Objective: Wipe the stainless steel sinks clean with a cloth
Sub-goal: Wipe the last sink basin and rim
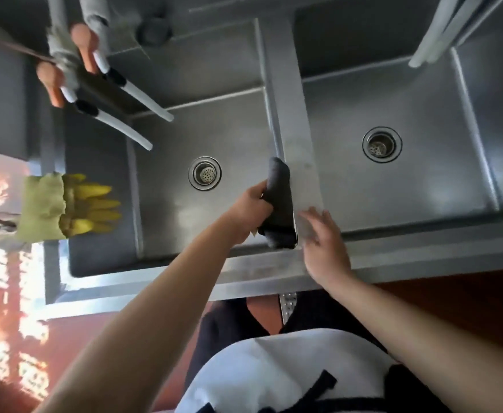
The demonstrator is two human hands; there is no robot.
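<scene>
Two stainless steel basins lie below me: the left sink (166,213) with its round drain (204,173), and the right sink (417,204) with its drain (382,144). A steel divider (296,129) runs between them. My left hand (251,211) grips a dark grey cloth (280,204) pressed against the divider's left wall inside the left sink. My right hand (323,234), blurred, rests with fingers spread on the divider's near end, just right of the cloth, holding nothing.
Yellow rubber gloves (92,204) and a yellow-green rag (43,207) hang over the left rim. Taps with orange handles and white hoses (119,93) reach over the left sink's far corner. More white hoses (435,40) hang at top right. The front rim (244,272) faces me.
</scene>
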